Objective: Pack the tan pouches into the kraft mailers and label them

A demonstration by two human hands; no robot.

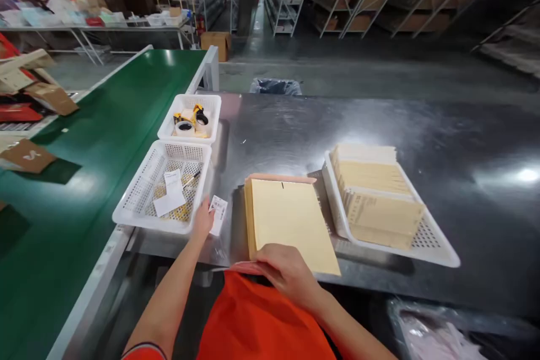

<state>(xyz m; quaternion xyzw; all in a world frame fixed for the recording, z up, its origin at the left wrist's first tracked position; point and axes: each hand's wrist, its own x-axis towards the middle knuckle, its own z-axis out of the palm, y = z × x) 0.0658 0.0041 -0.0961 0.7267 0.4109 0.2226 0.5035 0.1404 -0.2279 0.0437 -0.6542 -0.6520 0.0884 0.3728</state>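
My left hand [204, 219] is beside the right wall of the lower white basket [135, 194], its fingers closed on the edge of a white printed label [218, 214]. A stack of yellow envelopes [291, 219] lies on the metal table in front of me. At the stack's near left corner, my right hand [284, 270] is closed, its fingertips partly hidden; a pinkish flap shows beneath it, and what it grips is unclear. Papers [171, 197] and a pen [192, 179] lie in the lower basket.
A white basket [439, 247] of upright envelopes [379, 214] stands to the right. An upper basket [214, 107] holds tape rolls [184, 128]. A green conveyor [113, 107] with brown parcels [29, 156] runs along the left. A lined bin [276, 87] stands beyond the table [476, 180].
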